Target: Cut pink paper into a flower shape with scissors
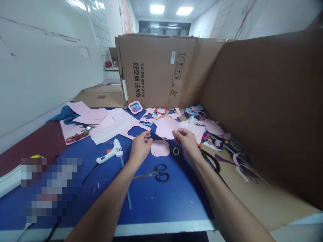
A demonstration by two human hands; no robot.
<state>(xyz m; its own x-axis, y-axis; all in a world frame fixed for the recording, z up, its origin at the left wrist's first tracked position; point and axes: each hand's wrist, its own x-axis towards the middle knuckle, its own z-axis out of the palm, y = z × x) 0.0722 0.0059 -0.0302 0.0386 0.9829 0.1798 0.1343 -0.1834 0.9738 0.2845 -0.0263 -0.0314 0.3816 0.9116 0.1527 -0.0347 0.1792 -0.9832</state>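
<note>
My right hand [188, 141] pinches the right edge of a pink scalloped paper cutout [165, 127] between thumb and fingers, holding it above the blue table [176, 205]. Left of it, my left hand [140, 146] has its fingers loosely bent and apart, with nothing seen in them. A second pink scalloped cutout [160, 149] lies flat between my hands. Beside that cutout is a small yellow-green ring [176, 151]. Black-handled scissors [157, 173] rest nearer to me, blades pointing left. Past my left fingers lies a pink sheet [123, 129] with a scalloped hole.
A white glue gun [110, 153] and a blue strip [129, 195] lie at left. Pink sheets [92, 116] and paper scraps spread across the back. Tall cardboard [156, 70] stands behind, with another panel [262, 101] at right. A decorated flower-shaped piece [135, 107] leans near the cardboard.
</note>
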